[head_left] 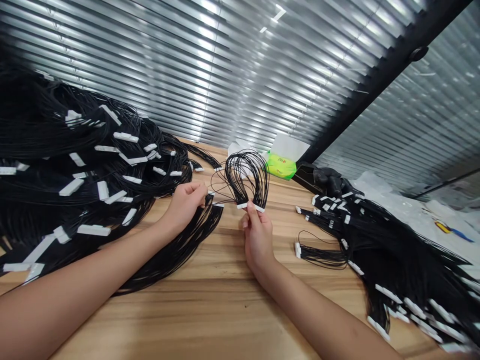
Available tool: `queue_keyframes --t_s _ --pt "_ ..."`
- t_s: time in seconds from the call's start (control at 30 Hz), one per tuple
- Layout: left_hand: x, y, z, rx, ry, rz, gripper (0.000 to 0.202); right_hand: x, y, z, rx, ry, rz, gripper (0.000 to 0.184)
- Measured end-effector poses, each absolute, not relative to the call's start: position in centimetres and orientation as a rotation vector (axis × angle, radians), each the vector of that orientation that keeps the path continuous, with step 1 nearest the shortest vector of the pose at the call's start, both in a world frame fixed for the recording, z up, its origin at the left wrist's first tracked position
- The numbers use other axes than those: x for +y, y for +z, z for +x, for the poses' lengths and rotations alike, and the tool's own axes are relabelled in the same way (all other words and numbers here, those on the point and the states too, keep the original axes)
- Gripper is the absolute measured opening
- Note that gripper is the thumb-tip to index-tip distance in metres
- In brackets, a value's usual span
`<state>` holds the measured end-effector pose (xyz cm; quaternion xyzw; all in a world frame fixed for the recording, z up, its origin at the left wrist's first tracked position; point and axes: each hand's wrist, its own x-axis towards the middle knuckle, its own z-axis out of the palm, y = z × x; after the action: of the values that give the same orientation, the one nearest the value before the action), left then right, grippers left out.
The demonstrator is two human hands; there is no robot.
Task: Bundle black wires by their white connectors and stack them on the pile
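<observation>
My right hand (258, 236) pinches the two white connectors at the ends of a black wire harness (248, 176), which arches up in a loop above the wooden table (210, 310). My left hand (186, 201) is closed on the end of another bundle of black wires (180, 245) that trails back along the table toward me. The two hands are a short way apart near the table's middle.
A large heap of black harnesses with white connectors (75, 165) fills the left side. Another pile (393, 260) spreads over the right. A green tissue pack (281, 165) and a black glove-like object (330, 180) lie at the back, in front of window blinds.
</observation>
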<state>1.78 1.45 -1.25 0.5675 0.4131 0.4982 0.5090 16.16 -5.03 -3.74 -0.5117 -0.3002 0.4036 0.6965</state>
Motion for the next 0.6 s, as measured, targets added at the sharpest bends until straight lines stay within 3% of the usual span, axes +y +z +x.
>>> queue_keyframes --t_s 0.2,0.6 --pt "1.1 -0.8 2.0 1.12 1.28 1.489 0.036 -5.1 -3.9 16.2 -0.665 0.925 -1.131 0.031" --pt "1.8 -2.1 1.9 1.064 1.305 1.549 0.022 -5.1 -3.7 16.0 -0.673 0.957 -1.109 0.031"
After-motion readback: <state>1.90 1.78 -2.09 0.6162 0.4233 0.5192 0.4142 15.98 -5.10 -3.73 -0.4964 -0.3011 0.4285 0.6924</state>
